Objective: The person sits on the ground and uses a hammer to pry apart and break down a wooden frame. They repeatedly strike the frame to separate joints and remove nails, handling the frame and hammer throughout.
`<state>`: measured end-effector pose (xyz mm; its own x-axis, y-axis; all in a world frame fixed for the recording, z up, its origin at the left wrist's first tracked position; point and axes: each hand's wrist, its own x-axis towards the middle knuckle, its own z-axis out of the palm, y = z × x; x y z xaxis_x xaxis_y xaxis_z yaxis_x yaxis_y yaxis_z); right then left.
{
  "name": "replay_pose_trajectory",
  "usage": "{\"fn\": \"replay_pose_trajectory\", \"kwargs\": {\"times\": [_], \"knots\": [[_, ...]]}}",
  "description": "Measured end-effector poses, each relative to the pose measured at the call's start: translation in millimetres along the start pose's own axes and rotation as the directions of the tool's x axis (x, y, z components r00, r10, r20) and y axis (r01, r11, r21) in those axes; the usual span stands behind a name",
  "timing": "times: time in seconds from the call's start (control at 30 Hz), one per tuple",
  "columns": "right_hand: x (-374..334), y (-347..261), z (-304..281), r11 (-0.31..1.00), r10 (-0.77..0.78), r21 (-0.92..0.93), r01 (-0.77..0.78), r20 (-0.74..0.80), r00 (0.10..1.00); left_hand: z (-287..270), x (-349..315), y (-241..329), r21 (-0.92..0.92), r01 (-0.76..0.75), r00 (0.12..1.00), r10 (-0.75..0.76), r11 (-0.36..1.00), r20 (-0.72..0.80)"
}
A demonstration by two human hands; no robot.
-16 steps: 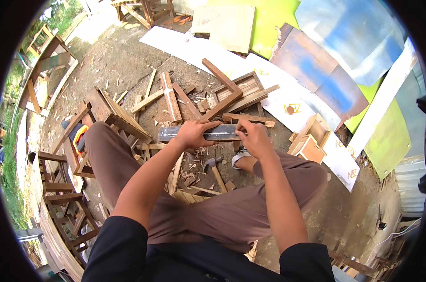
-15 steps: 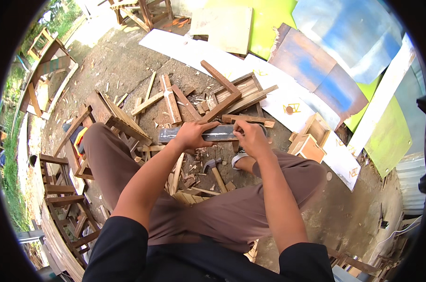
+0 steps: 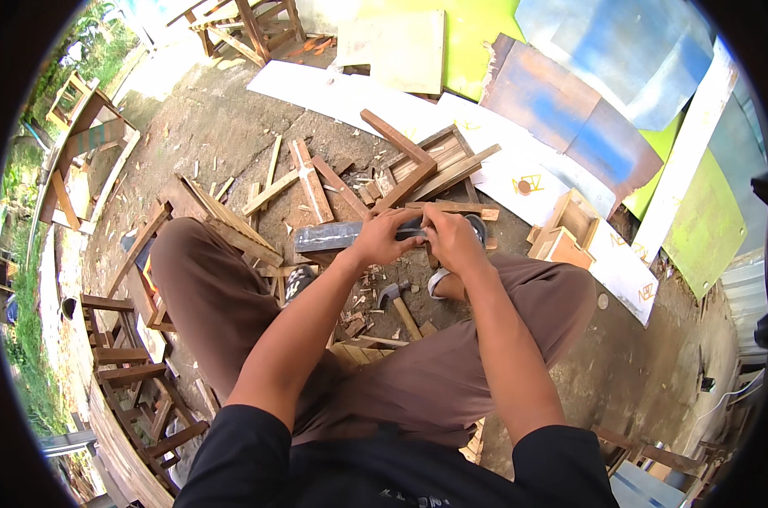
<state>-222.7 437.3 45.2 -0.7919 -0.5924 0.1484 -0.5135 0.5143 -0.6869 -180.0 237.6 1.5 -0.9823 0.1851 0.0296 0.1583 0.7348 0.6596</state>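
Note:
A long dark bar with a whitish streak (image 3: 326, 237) lies crosswise in front of my knees. Over its middle, my left hand (image 3: 382, 239) has its fingers bent and its thumb drawn toward them. Close against it, my right hand (image 3: 453, 241) is closed in a pinch. The fingertips of both hands meet above the bar; something small and thin seems to be between them, too small to name. Below the hands, a claw hammer (image 3: 407, 320) rests on the ground with its head away from me.
Loose wooden pieces (image 3: 312, 182) and a shallow wooden frame (image 3: 442, 157) lie beyond the bar. A small wooden box (image 3: 570, 229) stands at right by a white board (image 3: 519, 182). Painted sheets (image 3: 570, 110) lean behind. Wooden frames (image 3: 134, 372) stack at left. Shavings litter the ground.
My left hand has slid right along the bar, bringing its fingers to my right hand's fingertips. A dark shoe has come into sight beside my left knee.

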Motion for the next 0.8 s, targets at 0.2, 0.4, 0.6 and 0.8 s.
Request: {"fn": "replay_pose_trajectory", "kwargs": {"times": [0.2,0.4,0.6,0.8], "knots": [[-13.2,3.3,7.5,0.999,-0.001,-0.033,-0.002,-0.095,0.995,-7.6,8.5,3.3,-0.056,0.039,0.994,-0.033,0.998,0.106],[-22.0,3.3,20.4,0.999,0.034,0.045,-0.022,-0.282,0.959,-4.5,17.0,4.7,-0.341,-0.163,0.986,0.163,0.926,-0.029],[-21.3,0.1,24.5,0.992,0.122,0.072,-0.104,-0.345,0.931,-3.5,22.8,-9.3,-0.387,-0.153,0.988,0.13,0.909,-0.085],[-17.5,-5.1,31.3,0.988,0.156,0.083,-0.133,-0.445,0.882,-3.5,24.7,-13.2,-0.382,-0.156,0.986,0.119,0.911,-0.12]]}}
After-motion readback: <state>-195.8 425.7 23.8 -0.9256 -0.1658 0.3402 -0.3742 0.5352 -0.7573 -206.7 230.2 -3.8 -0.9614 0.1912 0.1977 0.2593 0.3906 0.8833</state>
